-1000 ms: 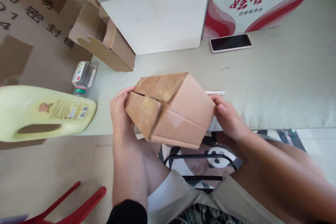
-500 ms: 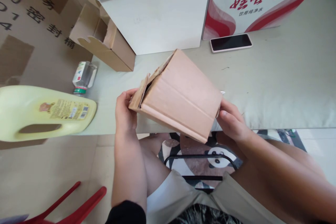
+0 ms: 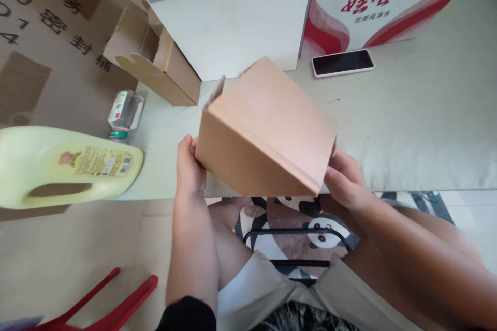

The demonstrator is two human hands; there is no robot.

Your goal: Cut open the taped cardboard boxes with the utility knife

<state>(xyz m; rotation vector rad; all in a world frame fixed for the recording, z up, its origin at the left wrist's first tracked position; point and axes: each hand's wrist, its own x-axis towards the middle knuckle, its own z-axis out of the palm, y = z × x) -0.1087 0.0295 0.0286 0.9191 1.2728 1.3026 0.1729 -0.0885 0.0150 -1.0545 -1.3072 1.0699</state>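
Observation:
A plain brown cardboard box is held tilted between both hands, over the front edge of the pale padded surface. My left hand grips its left end, with the thumb showing and the other fingers mostly hidden behind the cardboard. At the lower right corner my right hand is closed on the box, its fingertips partly out of sight. A torn flap sticks up at the box's upper left. The inside of the box cannot be seen.
Left of the box lie a yellow jug and a clear bottle. Behind stand an open cardboard carton, a white box and a red-and-white carton. A phone lies before that carton. Red bars show lower left.
The box has been tipped so that its near side now faces me more fully and its torn end has turned away. Both hands keep hold of it, shifted slightly right.

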